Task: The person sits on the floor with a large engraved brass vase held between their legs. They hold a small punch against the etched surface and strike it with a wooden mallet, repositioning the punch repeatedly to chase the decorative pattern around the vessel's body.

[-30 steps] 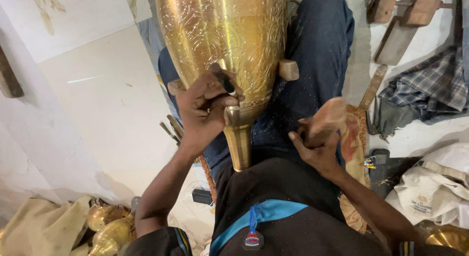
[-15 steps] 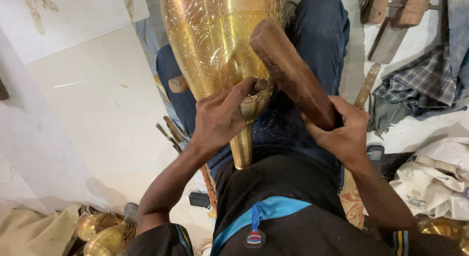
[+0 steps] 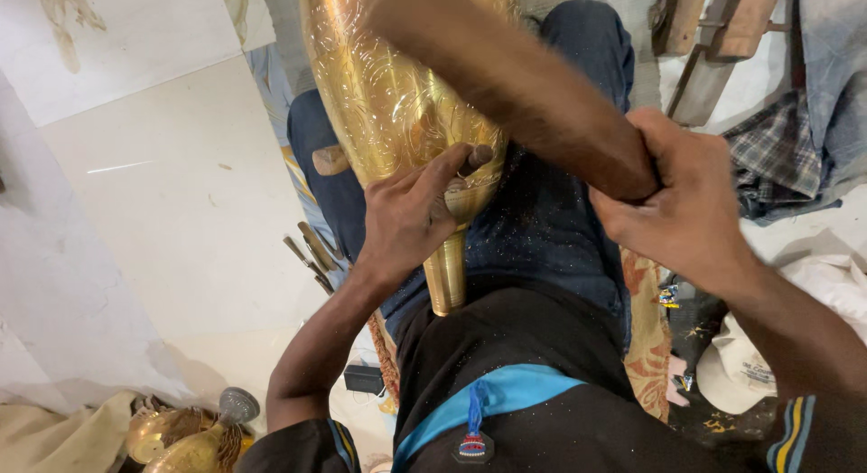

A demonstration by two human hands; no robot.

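Dark shirt fabric with a blue band [image 3: 492, 401] fills the bottom centre of the frame, closest to the camera. At the lower left corner, small brass pieces [image 3: 185, 437] lie beside a beige cloth [image 3: 54, 432]. At the lower right sit a white cap [image 3: 736, 374] and a patterned orange cloth [image 3: 646, 324].

Just above, the left hand [image 3: 411, 220] sits at the centre of the frame, fingers bent around a small dark tool pressed against the narrowing neck of a large brass vase [image 3: 397, 103]; the thumb lies along the metal. The vase rests across the person's lap on blue jeans [image 3: 551, 220] dusted with fine metal specks, its slim stem pointing down toward the shirt and its engraved, shiny body running up out of the top of the frame.

The right hand [image 3: 682, 206] is at centre right, fingers clenched tight around the lower end of a thick brown wooden mallet [image 3: 506, 75], which slants up and left across the vase body. Whether the mallet touches the vase cannot be told.

A few thin metal tools [image 3: 307, 252] lie on the pale floor [image 3: 163, 193] left of the knee. Farther off, the upper right of the frame shows wooden blocks [image 3: 713, 39] and a checked cloth [image 3: 777, 157].
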